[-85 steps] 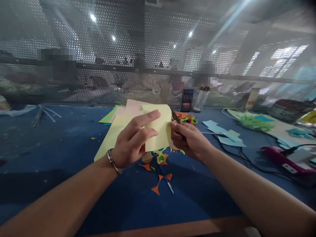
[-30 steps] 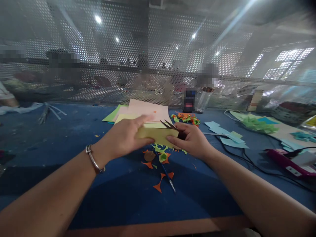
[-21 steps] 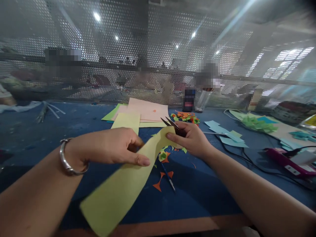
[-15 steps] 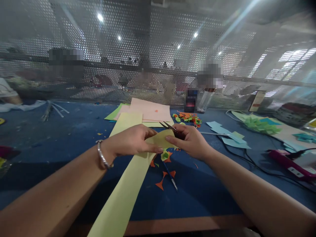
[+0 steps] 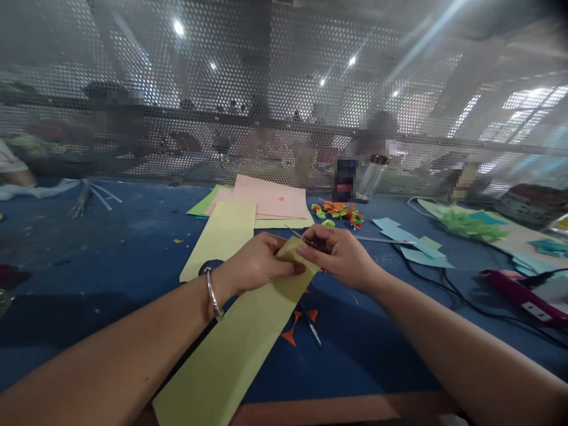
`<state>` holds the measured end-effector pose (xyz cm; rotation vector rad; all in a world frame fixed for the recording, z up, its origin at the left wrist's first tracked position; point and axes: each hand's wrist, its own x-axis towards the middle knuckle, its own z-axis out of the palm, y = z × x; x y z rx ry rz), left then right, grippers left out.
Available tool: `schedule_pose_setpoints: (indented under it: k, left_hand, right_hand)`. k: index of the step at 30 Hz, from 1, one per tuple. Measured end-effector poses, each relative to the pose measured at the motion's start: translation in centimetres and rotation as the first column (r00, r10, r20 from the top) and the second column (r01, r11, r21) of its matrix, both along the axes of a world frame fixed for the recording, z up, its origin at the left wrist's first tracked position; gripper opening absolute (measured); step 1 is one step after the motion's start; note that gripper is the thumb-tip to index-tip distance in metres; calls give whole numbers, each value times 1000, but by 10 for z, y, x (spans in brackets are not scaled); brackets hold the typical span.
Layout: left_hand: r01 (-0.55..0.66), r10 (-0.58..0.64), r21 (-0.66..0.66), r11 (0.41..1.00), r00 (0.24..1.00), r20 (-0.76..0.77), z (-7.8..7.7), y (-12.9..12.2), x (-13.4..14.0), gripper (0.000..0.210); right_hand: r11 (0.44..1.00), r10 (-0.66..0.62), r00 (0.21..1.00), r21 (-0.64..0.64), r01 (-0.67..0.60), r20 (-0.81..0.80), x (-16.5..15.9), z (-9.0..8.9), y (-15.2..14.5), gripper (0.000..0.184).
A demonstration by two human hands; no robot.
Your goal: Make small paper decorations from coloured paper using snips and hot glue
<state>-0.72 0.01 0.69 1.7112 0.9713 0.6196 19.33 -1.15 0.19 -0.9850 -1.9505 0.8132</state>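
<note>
My left hand [image 5: 261,263] is closed on the far end of a pale yellow paper strip [image 5: 239,337], which slopes down to the table's front edge. My right hand [image 5: 341,251] grips small scissors [image 5: 317,244], their thin blades pointing left above the paper. Its thumb also presses on the raised, bent paper end. Another pale yellow piece of paper [image 5: 226,234] lies flat beyond my left hand. Just below the hands are a blue-handled tool with a metal tip [image 5: 314,331] and orange paper scraps [image 5: 289,337], partly covered by the strip.
Pink sheets [image 5: 270,195] lie stacked at the back, beside a pile of green and orange clippings [image 5: 339,213]. To the right are light blue papers [image 5: 423,257], a black cable and a magenta power strip [image 5: 528,299]. A perforated metal screen [image 5: 266,89] rises behind the table.
My left hand has moved slightly right, bringing up the strip's end. The scissor blades, spread before, now look closer together. The strip now covers the small yellow-green curled paper and some scraps.
</note>
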Motion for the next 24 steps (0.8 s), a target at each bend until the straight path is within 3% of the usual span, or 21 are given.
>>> schedule_pose_setpoints:
  k: [7, 10, 18, 24]
  left_hand:
    - [-64, 83, -125, 990, 986, 147, 13, -6, -8, 24]
    - [-93, 115, -120, 988, 974, 193, 16, -8, -9, 22]
    - [-131, 149, -105, 986, 972, 180, 17, -9, -9, 26]
    - [-141, 160, -107, 984, 966, 201, 16, -6, -9, 27]
  right_hand:
    - [998, -58, 994, -4, 58, -90, 7, 5, 1, 28]
    - [996, -87, 990, -28, 84, -109, 9, 5, 3, 33]
    - [995, -3, 993, -95, -9, -122, 8, 10, -1, 41]
    - [996, -90, 995, 17, 91, -41, 10, 7, 0, 38]
